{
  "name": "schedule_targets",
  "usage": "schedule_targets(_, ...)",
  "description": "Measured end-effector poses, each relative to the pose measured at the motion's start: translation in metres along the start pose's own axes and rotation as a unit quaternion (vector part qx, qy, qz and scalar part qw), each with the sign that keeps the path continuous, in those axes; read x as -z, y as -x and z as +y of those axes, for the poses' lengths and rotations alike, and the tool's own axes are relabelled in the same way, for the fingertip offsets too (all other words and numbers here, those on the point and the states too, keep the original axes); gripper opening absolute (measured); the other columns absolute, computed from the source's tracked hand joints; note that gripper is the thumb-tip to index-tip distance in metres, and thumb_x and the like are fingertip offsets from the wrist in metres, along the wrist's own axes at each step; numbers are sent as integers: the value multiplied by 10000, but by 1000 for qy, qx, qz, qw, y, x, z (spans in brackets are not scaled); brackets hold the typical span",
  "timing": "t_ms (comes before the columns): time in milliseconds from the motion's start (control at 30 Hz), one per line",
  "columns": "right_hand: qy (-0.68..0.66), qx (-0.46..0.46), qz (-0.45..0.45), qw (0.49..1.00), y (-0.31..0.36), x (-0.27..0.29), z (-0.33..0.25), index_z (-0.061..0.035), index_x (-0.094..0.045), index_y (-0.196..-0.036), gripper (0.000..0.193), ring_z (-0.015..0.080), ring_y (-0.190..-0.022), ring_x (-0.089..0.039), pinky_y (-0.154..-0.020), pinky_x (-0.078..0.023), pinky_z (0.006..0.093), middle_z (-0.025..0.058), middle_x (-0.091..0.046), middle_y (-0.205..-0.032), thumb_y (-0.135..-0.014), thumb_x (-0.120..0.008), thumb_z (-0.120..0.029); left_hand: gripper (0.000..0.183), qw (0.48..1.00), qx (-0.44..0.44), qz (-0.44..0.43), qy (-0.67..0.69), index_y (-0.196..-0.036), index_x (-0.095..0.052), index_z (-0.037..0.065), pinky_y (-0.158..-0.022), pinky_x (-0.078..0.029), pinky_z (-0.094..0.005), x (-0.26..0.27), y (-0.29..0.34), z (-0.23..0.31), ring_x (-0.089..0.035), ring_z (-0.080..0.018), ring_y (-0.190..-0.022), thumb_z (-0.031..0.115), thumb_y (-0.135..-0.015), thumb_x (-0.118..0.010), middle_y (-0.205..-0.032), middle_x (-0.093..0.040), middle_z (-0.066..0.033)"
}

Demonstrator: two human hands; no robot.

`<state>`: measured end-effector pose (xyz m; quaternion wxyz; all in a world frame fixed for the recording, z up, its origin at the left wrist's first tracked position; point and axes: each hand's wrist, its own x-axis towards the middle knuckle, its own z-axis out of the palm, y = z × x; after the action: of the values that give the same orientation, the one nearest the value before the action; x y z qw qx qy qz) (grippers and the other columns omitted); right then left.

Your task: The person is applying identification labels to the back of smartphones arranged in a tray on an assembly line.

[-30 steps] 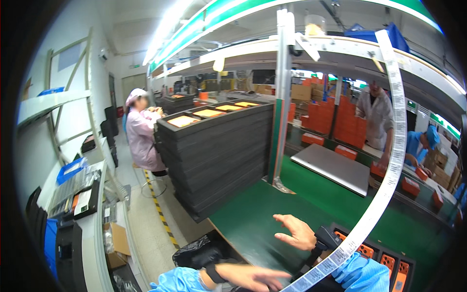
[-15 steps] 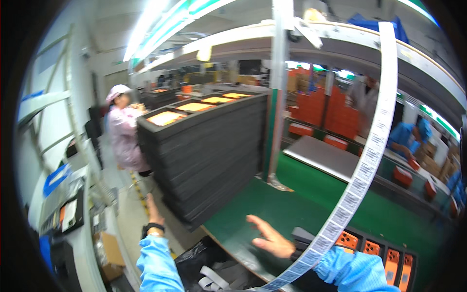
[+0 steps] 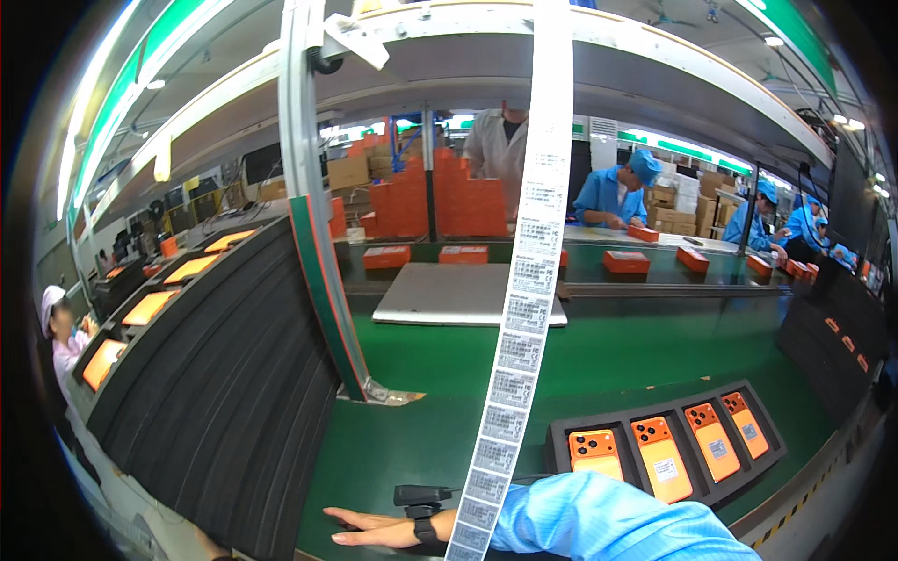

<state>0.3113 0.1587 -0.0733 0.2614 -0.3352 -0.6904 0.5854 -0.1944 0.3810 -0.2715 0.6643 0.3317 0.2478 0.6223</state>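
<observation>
My right hand [image 3: 379,531] stretches leftward over the green workbench [image 3: 440,374], with fingers extended and thumb apart, holding nothing. Its wrist wears a black band and carries a small black device. A long white strip of printed labels [image 3: 505,402] hangs down in front of that wrist. Beyond my blue right sleeve lies a black foam tray [image 3: 625,449] holding several orange phones [image 3: 661,458]. To the left of my right hand stands a tall stack of black foam trays [image 3: 224,374]. Only a blurred bit of my left hand [image 3: 208,544] shows at the lower edge; its fingers cannot be made out.
A metal post [image 3: 313,187] rises from the bench beside the stack. Behind the bench lie a grey flat panel [image 3: 440,294] and a conveyor with orange boxes [image 3: 627,262]. More black trays [image 3: 832,327] stand at right. Co-workers in blue [image 3: 613,196] and pink [image 3: 67,346] are nearby.
The view has swung to the right, bringing the tray of phones fully into sight. My left hand has slipped nearly out of view. My right hand now points left, still spread.
</observation>
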Motion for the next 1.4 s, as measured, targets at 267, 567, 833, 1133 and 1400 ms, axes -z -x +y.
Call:
schedule_targets(267,-61,-18,46,997,-30,16,19,-51,-58,-1442,942,313,-1379,-134,-1110,-155,421,225,-129,-1473,-830,-380,-692,687,998,-1,42,-53,-1315,-424,46,-1034,-317,-453,-34,12,-15,-415,-309,-1224,552,-850,-436,-1331,-456,-120)
schedule_targets(567,-155,-69,88,982,-26,16,-5,-82,-57,-1452,1015,299,-1308,-310,-1076,-209,461,155,-168,-1485,-769,-332,-781,512,983,-82,159,-33,-1219,-504,-1,-989,-361,-388,-156,48,-26,-510,-266,-1115,393,-909,-401,-1217,-554,-104)
schedule_targets(833,-219,-196,209,933,13,15,-47,-166,-153,-1441,958,300,-1309,-284,-1007,-249,547,146,-231,-1444,-745,-299,-807,359,988,-69,139,24,-1157,-511,12,-901,-444,-368,-235,176,-74,-557,-210,-1048,234,-885,-440,-1130,-590,-90)
schedule_targets(1133,-255,-133,246,926,57,34,-73,-89,-321,-1383,597,213,-1264,-369,-1032,-304,332,100,-383,-1382,-944,-299,-492,198,965,38,212,-152,-1049,-512,24,-568,-406,-211,-323,257,-85,-468,-108,-664,128,-883,-484,-787,-506,-16)
schedule_targets(1400,-262,-121,275,917,55,29,-80,-86,-367,-1360,592,218,-1255,-381,-1026,-312,326,103,-392,-1375,-932,-333,-493,396,972,-25,127,-198,-1243,-412,30,-755,-452,-275,-326,220,-78,-518,-151,-866,242,-915,-477,-1039,-531,-93)
